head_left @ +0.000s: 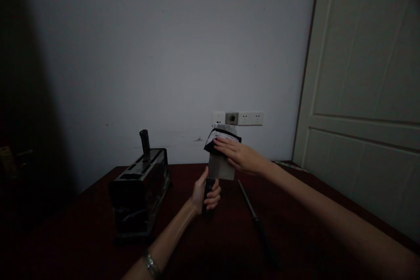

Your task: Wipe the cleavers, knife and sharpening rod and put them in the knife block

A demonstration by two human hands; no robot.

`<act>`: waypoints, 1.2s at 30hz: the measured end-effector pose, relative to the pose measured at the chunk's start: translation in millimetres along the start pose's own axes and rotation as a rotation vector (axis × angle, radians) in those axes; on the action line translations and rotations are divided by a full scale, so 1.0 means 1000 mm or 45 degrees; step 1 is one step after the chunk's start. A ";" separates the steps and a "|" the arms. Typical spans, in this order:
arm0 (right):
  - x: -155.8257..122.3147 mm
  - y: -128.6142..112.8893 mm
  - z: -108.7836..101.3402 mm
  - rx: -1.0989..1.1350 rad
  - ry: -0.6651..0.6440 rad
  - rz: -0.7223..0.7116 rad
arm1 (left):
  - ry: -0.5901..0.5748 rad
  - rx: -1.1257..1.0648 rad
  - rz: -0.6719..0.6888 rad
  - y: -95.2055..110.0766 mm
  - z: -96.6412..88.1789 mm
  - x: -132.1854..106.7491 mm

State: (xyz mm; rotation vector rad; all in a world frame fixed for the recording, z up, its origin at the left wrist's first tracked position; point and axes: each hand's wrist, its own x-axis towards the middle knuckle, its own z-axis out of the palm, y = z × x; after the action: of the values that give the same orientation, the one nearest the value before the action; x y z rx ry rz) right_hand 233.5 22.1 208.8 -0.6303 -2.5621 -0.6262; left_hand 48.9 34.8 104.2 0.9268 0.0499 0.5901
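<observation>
My left hand [206, 194] is closed round the dark handle of a cleaver, holding it upright over the table. The cleaver's broad grey blade [220, 168] rises above that fist. My right hand [239, 155] presses a dark cloth with a white patch [220, 139] against the top of the blade, fingers lying over the cloth. A long thin honing steel [254, 214] with a dark handle lies on the table just right of the cleaver.
A dark knife block [139, 190] stands at the left on the dark red table [98, 236], one black knife handle [145, 143] sticking out of it. A white power strip [238, 118] runs along the wall behind. A pale door [364, 96] fills the right.
</observation>
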 end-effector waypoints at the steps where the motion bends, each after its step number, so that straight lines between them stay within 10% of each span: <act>1: 0.004 0.007 -0.006 -0.016 0.029 0.022 | -0.009 0.005 -0.004 -0.001 0.001 0.000; 10: 0.018 0.028 -0.038 -0.160 0.162 0.108 | -0.013 0.055 -0.029 -0.005 0.006 -0.001; 27: -0.031 -0.061 0.035 -0.025 -0.062 -0.017 | 0.252 0.027 -0.051 -0.003 -0.013 -0.003; 36: -0.010 -0.021 0.010 -0.152 0.052 0.029 | 0.007 0.034 -0.053 0.001 0.004 -0.004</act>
State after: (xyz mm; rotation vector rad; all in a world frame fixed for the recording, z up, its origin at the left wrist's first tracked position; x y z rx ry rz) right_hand 228.0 7.1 188.5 -0.6777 -2.4903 -0.7813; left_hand 46.2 30.4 107.2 0.9477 0.0820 0.5546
